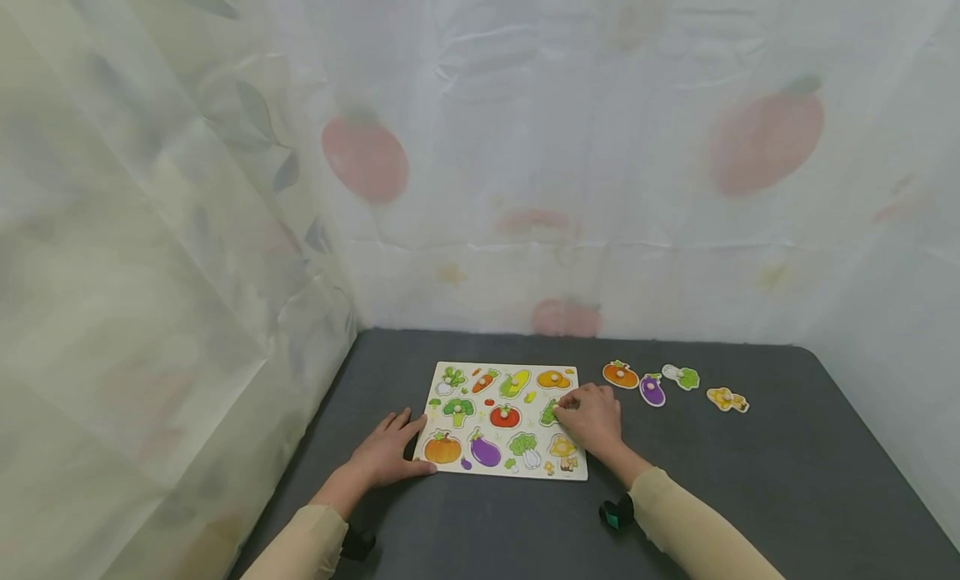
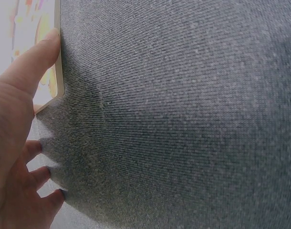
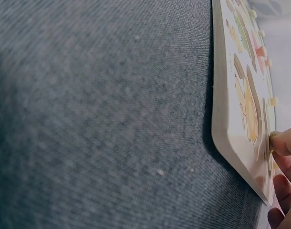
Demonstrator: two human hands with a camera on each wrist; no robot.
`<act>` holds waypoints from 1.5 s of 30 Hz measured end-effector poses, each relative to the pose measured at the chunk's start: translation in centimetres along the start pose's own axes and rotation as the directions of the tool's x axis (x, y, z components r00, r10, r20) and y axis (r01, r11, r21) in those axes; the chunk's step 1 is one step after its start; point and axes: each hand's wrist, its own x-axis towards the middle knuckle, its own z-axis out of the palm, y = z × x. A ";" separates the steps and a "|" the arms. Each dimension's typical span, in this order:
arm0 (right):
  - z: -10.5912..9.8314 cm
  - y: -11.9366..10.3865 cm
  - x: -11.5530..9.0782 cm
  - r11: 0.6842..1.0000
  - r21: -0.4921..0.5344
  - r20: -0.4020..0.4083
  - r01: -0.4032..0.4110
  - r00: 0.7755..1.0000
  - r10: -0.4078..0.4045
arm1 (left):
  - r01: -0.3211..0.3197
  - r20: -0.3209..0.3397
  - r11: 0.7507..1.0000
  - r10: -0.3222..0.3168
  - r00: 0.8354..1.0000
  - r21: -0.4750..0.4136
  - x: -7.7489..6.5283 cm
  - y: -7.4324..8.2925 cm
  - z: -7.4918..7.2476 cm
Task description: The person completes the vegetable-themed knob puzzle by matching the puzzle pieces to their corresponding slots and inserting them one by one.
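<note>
A white vegetable puzzle board (image 1: 480, 475) lies flat on the table. My left hand (image 1: 384, 453) rests at its left edge with the fingers spread; in the left wrist view the thumb (image 2: 40, 55) lies on the board near a corner. At the board's right side my right hand (image 1: 596, 417) pinches a green vegetable puzzle piece (image 1: 549, 412), partly hidden by the fingers, over its spot on the board. In the right wrist view the thumb and fingers (image 3: 285, 143) meet close to the board's surface. A tomato piece (image 1: 505, 416) with a knob sits in the middle.
To the board's right lie loose pieces: a pumpkin (image 1: 620, 375), an eggplant (image 1: 652, 391), a bok choy (image 1: 681, 377) and a yellow mushroom (image 1: 727, 400). A dark grey cloth covers the table (image 1: 750, 480). Printed curtains (image 1: 562, 147) hang behind and at the sides.
</note>
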 end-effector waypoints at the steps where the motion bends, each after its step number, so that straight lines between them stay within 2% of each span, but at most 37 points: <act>1: 0.0 0.0 0.0 1.000 0.001 -0.002 0.001 1.000 -0.001 | -0.001 0.000 1.000 0.001 1.000 -0.001 0.0 0.0 0.0; 12: 0.0 0.2 -0.1 1.000 0.006 -0.013 0.009 1.000 -0.009 | -0.002 0.001 1.000 0.002 1.000 -0.013 0.0 0.1 0.0; 22: -0.2 0.0 -0.1 1.000 -0.020 0.022 -0.002 1.000 0.002 | -0.008 -0.001 1.000 0.008 1.000 -0.012 0.0 0.0 0.0; 31: 0.0 -0.1 0.1 0.996 -0.077 0.030 0.047 0.999 -0.045 | 0.008 0.068 1.000 -0.006 0.998 -0.029 0.0 -0.6 -0.5; 45: -0.3 -0.1 0.5 0.994 -0.100 0.050 0.046 0.998 -0.041 | -0.036 0.093 0.999 0.032 0.995 0.034 0.3 -1.1 -1.3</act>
